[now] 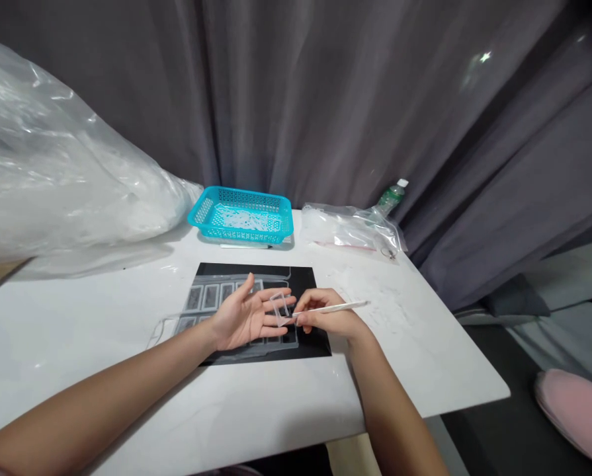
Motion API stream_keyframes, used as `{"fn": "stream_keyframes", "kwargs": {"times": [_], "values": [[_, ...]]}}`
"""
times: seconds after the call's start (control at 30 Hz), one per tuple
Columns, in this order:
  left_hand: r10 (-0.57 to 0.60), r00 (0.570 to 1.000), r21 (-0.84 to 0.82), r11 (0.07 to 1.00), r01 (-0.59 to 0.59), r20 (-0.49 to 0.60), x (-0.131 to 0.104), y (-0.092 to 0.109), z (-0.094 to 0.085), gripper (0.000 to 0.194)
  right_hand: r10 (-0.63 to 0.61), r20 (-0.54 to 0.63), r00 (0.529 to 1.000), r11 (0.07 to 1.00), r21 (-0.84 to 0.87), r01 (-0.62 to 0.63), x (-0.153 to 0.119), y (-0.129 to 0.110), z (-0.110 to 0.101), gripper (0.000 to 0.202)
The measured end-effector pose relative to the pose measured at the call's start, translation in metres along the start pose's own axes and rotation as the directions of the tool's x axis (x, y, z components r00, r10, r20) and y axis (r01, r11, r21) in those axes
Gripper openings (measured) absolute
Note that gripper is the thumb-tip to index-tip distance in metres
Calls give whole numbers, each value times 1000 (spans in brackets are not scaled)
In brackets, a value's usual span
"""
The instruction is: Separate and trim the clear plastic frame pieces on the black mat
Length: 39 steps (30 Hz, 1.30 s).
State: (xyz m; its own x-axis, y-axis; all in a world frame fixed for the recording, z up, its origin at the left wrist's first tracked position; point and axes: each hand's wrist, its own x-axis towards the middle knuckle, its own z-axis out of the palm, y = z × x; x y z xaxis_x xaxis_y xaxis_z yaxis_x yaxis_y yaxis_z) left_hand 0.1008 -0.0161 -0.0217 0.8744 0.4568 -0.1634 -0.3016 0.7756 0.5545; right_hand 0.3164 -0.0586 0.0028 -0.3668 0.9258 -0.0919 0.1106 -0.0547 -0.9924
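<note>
My left hand (249, 317) is palm up with its fingers spread, and a small clear rectangular frame (278, 309) rests across the fingers. Beside it, my right hand (325, 312) is closed around a thin white pen-like tool (342, 307), whose tip is at the lower right of the clear piece. Both hands are above a black mat (303, 274), on which lies a clear plastic sheet of rectangular frames (211, 297), partly hidden by my left hand and wrist.
A blue basket (246, 235) stands behind the mat on the white table (415, 357). Large plastic bag (72, 158) at left; smaller clear bag (348, 228) and green bottle (392, 196) at back right. Small scraps (375, 297) lie right of the mat.
</note>
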Motion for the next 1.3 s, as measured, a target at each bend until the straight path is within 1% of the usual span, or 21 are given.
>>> {"fn": "stream_keyframes", "kwargs": {"times": [0.1,0.17,0.3,0.33,0.4,0.43,0.47,0.5,0.53,0.57,0.6,0.63,0.67,0.7,0.73,0.8,0.9,1.03,1.1,1.2,1.3], "values": [[-18,999,-2,1000,18,44,0,-2,-2,72,-70,90,993,985,-153,84,1,0,-5,25],[-41,998,13,999,40,46,0,-4,-2,72,-80,132,988,977,-189,104,4,3,-6,24],[-59,998,88,994,58,15,3,-9,-1,74,32,170,985,992,-130,-10,5,6,-8,24],[-58,998,119,991,59,-6,3,-10,-1,74,55,160,986,991,-128,-34,3,5,-10,24],[-39,995,222,973,58,-87,4,-14,0,69,93,121,988,990,-114,-79,-1,3,-16,24],[-7,990,304,951,49,-140,4,-17,0,66,112,98,989,990,-98,-102,-4,3,-19,24],[51,982,417,908,31,-183,3,-19,1,62,129,78,989,989,-85,-122,-8,4,-23,24],[129,972,561,828,3,-196,2,-22,2,57,144,67,987,987,-81,-139,-12,6,-27,24],[212,964,717,696,-34,-160,1,-25,3,51,159,59,986,984,-97,-153,-17,10,-30,23],[277,958,854,513,-83,-73,-1,-28,4,44,173,40,984,977,-134,-166,-22,14,-33,23],[301,953,944,298,-140,46,-2,-30,5,37,186,0,983,966,-186,-183,-27,18,-35,23],[282,944,976,84,-200,170,-3,-33,6,30,192,-58,980,950,-240,-200,-33,23,-36,23],[237,933,962,-97,-256,272,-3,-34,7,27,189,-127,974,933,-287,-219,-39,27,-37,23],[188,920,926,-234,-298,343,-3,-36,7,26,183,-195,964,917,-320,-238,-45,30,-38,24],[149,910,887,-330,-323,386,-2,-38,7,26,176,-249,952,906,-338,-256,-51,33,-38,25],[112,902,833,-444,-329,416,-1,-41,6,28,173,-309,935,897,-343,-279,-61,36,-35,26],[106,896,796,-511,-324,432,1,-43,4,30,167,-313,935,903,-333,-272,-67,36,-25,24],[109,892,778,-543,-316,438,1,-42,3,29,156,-196,968,937,-281,-208,-63,35,-13,20],[106,894,778,-544,-315,436,2,-41,3,28,154,-177,972,946,-256,-197,-59,35,-12,20],[113,889,780,-536,-321,444,3,-40,2,27,200,-171,965,959,-165,-228,-53,36,-11,20],[129,886,786,-529,-319,446,4,-40,1,29,270,-127,954,957,-78,-281,-48,38,-10,24]]}}
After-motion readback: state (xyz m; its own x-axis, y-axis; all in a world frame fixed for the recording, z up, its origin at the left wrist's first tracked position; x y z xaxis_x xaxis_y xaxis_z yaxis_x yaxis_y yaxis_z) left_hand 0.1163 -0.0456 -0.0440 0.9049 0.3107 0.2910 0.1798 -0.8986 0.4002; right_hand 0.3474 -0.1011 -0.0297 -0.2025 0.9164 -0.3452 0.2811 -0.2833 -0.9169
